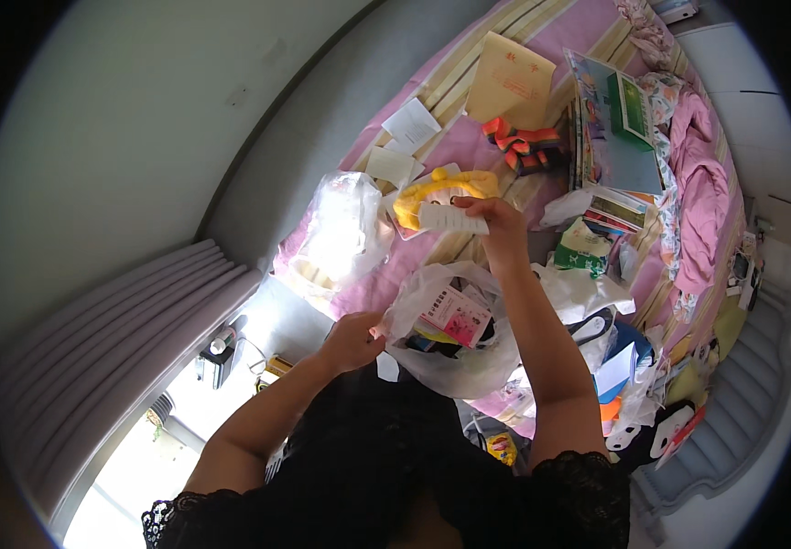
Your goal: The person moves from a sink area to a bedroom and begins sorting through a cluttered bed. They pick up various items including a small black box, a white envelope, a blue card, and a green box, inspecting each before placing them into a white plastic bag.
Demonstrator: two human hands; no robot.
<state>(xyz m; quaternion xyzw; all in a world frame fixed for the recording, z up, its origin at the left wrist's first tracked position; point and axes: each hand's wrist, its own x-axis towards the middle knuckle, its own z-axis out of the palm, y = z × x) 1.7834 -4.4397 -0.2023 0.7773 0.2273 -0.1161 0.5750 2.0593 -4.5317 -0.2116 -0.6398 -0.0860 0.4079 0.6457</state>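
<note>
In my right hand (500, 229) is a small white paper slip (450, 219), pinched between thumb and fingers. It is held over a yellow plush headband (411, 203) lying on the bed. Nearer to me, my left hand (353, 344) is closed on the left edge of a translucent white plastic bag (405, 311). The bag gapes open at the top and holds a pink-and-white booklet (458, 313) among other flat items, some of them hidden. To the left of the headband stands a second, puffed-up clear plastic bag (345, 224), bright with glare.
The striped pink bedspread (542, 27) also carries a brown paper envelope (510, 80), white papers (411, 124), a red-and-black striped cloth item (525, 142), stacked books with a green box (631, 110), and pink clothing (699, 183). A grey curtain (112, 366) hangs at left.
</note>
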